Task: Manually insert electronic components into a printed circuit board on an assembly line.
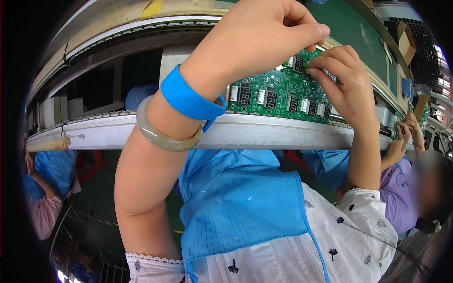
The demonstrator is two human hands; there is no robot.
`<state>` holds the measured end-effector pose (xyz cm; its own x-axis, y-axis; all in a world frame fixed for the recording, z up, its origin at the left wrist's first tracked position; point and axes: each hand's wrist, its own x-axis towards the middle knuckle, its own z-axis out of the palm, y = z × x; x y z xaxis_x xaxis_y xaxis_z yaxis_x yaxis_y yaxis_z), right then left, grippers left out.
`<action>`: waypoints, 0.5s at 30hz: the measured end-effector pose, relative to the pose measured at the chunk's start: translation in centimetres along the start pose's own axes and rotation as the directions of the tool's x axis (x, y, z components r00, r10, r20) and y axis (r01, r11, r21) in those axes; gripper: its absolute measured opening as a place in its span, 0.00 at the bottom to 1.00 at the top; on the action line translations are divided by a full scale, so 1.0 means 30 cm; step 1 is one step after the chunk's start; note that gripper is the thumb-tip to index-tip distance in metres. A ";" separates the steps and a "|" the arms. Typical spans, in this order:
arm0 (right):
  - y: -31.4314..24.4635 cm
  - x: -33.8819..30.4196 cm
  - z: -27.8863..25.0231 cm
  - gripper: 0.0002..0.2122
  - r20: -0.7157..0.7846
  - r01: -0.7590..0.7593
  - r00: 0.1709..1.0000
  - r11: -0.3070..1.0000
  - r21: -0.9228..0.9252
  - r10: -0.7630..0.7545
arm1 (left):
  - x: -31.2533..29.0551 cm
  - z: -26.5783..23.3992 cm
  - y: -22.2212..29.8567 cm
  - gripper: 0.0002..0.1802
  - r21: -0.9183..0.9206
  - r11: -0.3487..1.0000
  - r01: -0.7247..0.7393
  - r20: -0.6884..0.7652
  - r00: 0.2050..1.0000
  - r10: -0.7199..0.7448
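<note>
A green circuit board panel [278, 101] with rows of small black digit displays and white connectors lies on the conveyor in front of me. My left hand [276, 33] is raised above its far edge, thumb and forefinger pinched together. Whatever is between those fingertips, if anything, is too small to make out. Over the panel's right part, my right hand [347, 80] has its thumb and fingers drawn into a pinch close to the board. Its fingertips hide what they grip. A blue wrist strap [188, 99] and a stone bangle [163, 134] circle my left arm.
The conveyor's pale metal rail [104, 134] runs across in front of my body. Beyond the panel is a green surface [356, 35]. At the far right, a co-worker in a purple top [398, 203] works with both hands raised; another person in blue [54, 172] is at far left.
</note>
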<state>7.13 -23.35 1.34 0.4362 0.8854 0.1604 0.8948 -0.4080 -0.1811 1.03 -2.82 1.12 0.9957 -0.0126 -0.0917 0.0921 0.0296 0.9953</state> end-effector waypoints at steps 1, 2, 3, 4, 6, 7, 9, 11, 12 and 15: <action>0.000 0.000 0.001 0.05 -0.002 0.001 1.000 1.000 0.005 -0.001 | 0.000 -0.001 -0.001 0.13 0.012 1.000 -0.007 -0.002 1.000 0.007; 0.000 0.000 0.002 0.05 0.000 0.001 1.000 1.000 0.005 -0.001 | 0.000 0.000 -0.002 0.13 0.010 1.000 -0.006 -0.003 1.000 0.006; -0.001 -0.001 0.003 0.05 -0.005 -0.003 1.000 1.000 0.005 0.003 | 0.000 0.000 -0.005 0.13 -0.004 1.000 -0.008 -0.002 1.000 0.008; -0.001 -0.002 0.004 0.05 -0.009 -0.006 1.000 1.000 0.006 0.006 | -0.001 0.001 -0.006 0.13 -0.017 1.000 -0.011 -0.002 1.000 0.011; -0.001 -0.002 0.004 0.05 -0.007 -0.010 1.000 1.000 0.006 0.010 | -0.001 0.001 -0.003 0.13 -0.002 1.000 -0.015 -0.005 1.000 0.015; -0.001 -0.002 0.004 0.05 -0.006 -0.013 1.000 1.000 0.007 0.013 | -0.001 0.001 -0.002 0.13 0.014 1.000 -0.019 -0.009 1.000 0.019; -0.001 -0.002 0.005 0.04 0.001 -0.015 1.000 1.000 0.008 0.015 | -0.003 0.001 -0.002 0.13 0.017 1.000 -0.024 -0.011 1.000 0.024; -0.003 -0.002 0.006 0.04 0.008 -0.018 1.000 1.000 0.008 0.018 | -0.004 0.000 0.000 0.13 0.019 0.999 -0.030 -0.013 0.999 0.030; -0.004 -0.003 0.007 0.04 0.002 -0.023 1.000 1.000 0.004 0.023 | -0.004 -0.002 0.005 0.13 0.034 0.999 -0.026 -0.011 1.000 0.026; -0.008 -0.003 0.007 0.04 -0.004 -0.028 1.000 1.000 -0.005 0.028 | -0.002 -0.003 0.004 0.14 0.043 0.999 -0.022 -0.005 1.000 0.022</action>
<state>6.86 -23.28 1.17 0.4616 0.8728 0.1587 0.8827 -0.4340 -0.1806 0.98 -2.73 1.24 0.9975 -0.0070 -0.0702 0.0701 -0.0129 0.9975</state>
